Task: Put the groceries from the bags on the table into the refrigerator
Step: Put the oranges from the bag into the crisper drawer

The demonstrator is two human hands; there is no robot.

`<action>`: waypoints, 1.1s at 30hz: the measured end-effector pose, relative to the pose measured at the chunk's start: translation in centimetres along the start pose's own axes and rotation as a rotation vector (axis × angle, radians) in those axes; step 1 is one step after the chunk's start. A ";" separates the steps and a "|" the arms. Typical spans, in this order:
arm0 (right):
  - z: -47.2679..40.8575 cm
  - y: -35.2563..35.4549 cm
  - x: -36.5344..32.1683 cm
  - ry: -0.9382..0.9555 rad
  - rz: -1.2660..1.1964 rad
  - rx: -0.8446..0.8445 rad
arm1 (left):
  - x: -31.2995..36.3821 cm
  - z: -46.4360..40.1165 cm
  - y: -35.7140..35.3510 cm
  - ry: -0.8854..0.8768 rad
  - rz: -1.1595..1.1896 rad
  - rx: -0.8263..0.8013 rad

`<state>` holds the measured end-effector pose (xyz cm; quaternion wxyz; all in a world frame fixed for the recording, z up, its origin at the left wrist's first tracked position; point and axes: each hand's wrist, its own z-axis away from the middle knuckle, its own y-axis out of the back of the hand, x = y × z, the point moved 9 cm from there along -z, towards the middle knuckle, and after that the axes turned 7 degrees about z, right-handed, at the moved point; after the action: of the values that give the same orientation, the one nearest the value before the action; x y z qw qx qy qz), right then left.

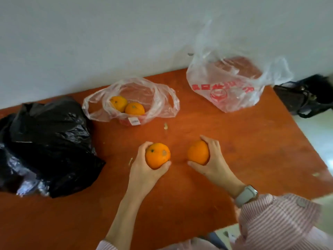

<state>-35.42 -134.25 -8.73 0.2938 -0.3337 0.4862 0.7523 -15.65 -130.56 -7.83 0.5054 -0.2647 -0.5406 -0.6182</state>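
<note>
A person is holding two oranges over the table (234, 141), one in each hand, with the unpacking apparently in its early stages. The left hand (144, 170) is wrapping its fingers (142, 148) around one orange (157, 156); the right hand (214, 159) is closing its fingers (209, 139) around the other orange (198, 152), the two fruits sitting just beside each other and the hands a little apart.

Beyond the left fingers, a clear bag (158, 105) is lying open with two more oranges (127, 105) still inside, along with something red that is too hidden to name. Farther off past the right fingers, a printed bag (225, 91) is standing against the wall, holding a reddish item that cannot be made out. Well to the left of the left fingers, a black bag (48, 141) is slumping on the table, its contents unseen.

No refrigerator is showing, so nothing can be counted as stored. By the look of things, the two held oranges are ready to be carried off, while the remaining fruit and the other two bags are waiting their turn.
</note>
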 end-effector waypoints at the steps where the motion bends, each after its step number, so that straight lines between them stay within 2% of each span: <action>1: 2.4 0.2 1.5 -0.043 -0.017 0.024 | 0.0 1.5 -1.2 -0.025 -0.016 -0.064; 6: 15.9 2.0 7.3 -0.258 -0.122 0.206 | 0.8 8.7 -8.2 -0.123 -0.062 -0.339; 14: 40.7 8.2 17.9 -0.623 -0.113 0.718 | 7.4 22.3 -27.0 -0.414 -0.181 -0.829; 17: 50.5 9.4 21.4 -0.749 -0.142 0.947 | 8.3 30.5 -34.2 -0.510 -0.244 -1.020; 20: 60.3 9.9 25.3 -0.885 -0.214 1.106 | 8.9 40.1 -41.1 -0.576 -0.279 -1.207; 27: 83.3 11.7 33.6 -1.062 -0.261 1.313 | 8.9 64.6 -55.9 -0.661 -0.327 -1.495; 33: 99.2 14.7 38.6 -1.176 -0.307 1.490 | 10.2 81.8 -64.5 -0.752 -0.348 -1.713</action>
<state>-91.48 -42.96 -1.02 0.7224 0.3094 0.5655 0.2504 -95.88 -63.65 -2.21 -0.1664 -0.6426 -0.0627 -0.7453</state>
